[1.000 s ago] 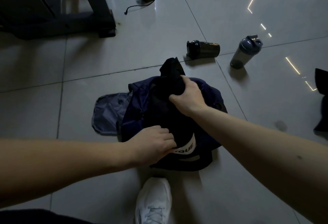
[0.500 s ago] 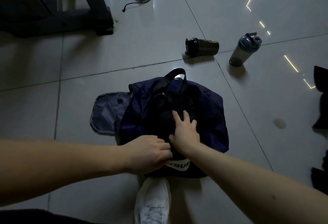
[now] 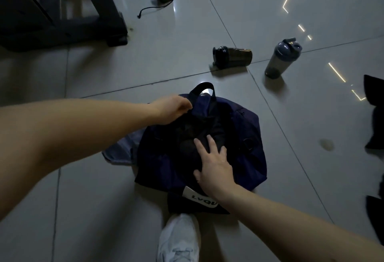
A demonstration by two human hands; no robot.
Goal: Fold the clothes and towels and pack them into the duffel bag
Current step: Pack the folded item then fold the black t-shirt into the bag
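Dark blue cloth makes up the duffel bag (image 3: 247,137), which lies on the shiny grey tile floor (image 3: 145,64) right in front of the person. Its long side runs from the person straight away from them. The near end, with a white label (image 3: 200,198) reading "LVQU", almost touches a white shoe (image 3: 178,239). The far end has a black handle loop (image 3: 202,87) that stands up and points away. The top of the bag is open, and black clothes (image 3: 187,135) sit inside it.

The right hand (image 3: 214,160) lies flat on the black clothes with its fingers straight and spread, pressing down. The left hand (image 3: 172,108) is at the far left rim of the bag, beside the loop. Its fingers are curled and seem to grip the rim there, though the light is dim.

A grey flap (image 3: 118,151) sticks out from under the bag's left side. Past the bag, one dark bottle (image 3: 232,56) lies on its side and a grey bottle (image 3: 282,58) stands near it. More dark clothes (image 3: 374,116) lie at the right edge.
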